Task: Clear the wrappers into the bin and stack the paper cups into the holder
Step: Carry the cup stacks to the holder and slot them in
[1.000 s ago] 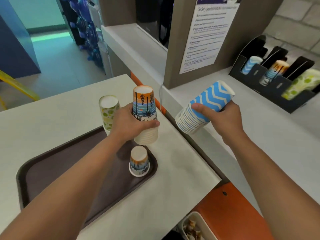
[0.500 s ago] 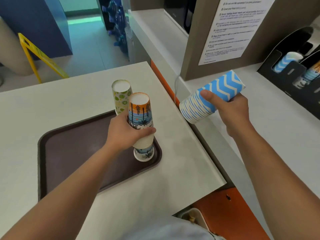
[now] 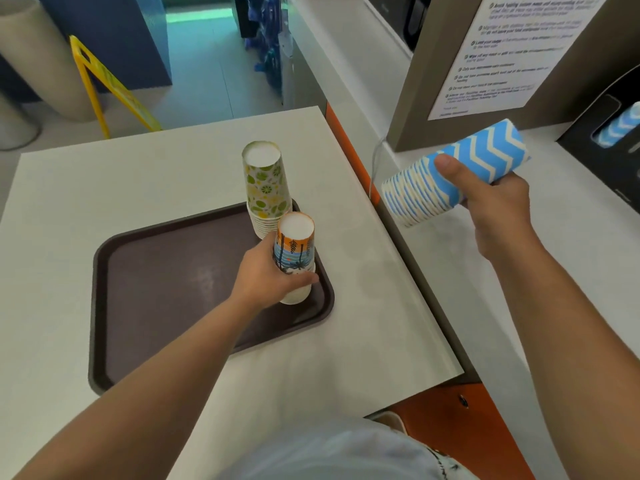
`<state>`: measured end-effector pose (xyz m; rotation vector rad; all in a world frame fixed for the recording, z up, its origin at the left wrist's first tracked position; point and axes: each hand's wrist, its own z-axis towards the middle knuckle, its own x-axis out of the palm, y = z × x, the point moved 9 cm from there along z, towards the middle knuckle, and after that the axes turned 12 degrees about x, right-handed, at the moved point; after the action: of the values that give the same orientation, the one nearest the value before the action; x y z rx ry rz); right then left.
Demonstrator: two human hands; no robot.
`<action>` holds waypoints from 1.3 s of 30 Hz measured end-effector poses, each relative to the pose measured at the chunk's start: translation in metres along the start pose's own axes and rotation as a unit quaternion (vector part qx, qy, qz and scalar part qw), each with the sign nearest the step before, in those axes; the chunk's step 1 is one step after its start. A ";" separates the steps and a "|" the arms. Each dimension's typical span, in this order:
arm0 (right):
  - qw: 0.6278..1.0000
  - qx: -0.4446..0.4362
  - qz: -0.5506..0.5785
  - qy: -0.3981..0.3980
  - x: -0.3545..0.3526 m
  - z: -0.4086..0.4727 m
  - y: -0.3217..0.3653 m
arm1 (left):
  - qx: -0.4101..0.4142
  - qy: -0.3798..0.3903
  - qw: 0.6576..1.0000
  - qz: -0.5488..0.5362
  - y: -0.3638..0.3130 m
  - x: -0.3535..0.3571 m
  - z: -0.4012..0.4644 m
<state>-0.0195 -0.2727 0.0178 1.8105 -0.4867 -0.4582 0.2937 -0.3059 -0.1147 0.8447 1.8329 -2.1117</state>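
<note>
1. We see both forearms bare to the frame's edge, no sleeves, watch or rings on the left hand (image 3: 268, 271) or right hand (image 3: 495, 202).
2. A pale grey-white garment (image 3: 346, 455) covers our torso below.

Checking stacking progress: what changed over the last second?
The left hand lowered its palm-print cup stack onto the lone palm-print cup on the tray, which is now hidden beneath the stack. The right hand kept holding the blue chevron stack sideways over the counter. The lime-print stack stayed put.
</note>
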 end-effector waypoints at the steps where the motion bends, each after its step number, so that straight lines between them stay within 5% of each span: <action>1: 1.000 0.002 -0.003 0.003 0.002 0.001 -0.002 | -0.005 -0.002 1.000 -0.003 0.005 0.002 -0.002; 15: 0.999 0.024 -0.022 0.028 0.028 0.009 -0.026 | -0.074 -0.027 0.996 0.037 0.025 -0.007 0.016; 31: 0.999 0.037 0.004 -0.002 0.016 0.009 -0.020 | -0.174 -0.055 0.959 -0.217 0.019 0.008 0.018; 39: 0.998 0.029 0.016 -0.051 -0.028 -0.002 -0.014 | -0.085 -0.002 0.994 -0.067 -0.005 0.023 0.036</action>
<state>-0.0407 -0.2518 0.0064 1.8383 -0.6023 -0.5208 0.2627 -0.3345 -0.1207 0.6926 2.0860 -1.9937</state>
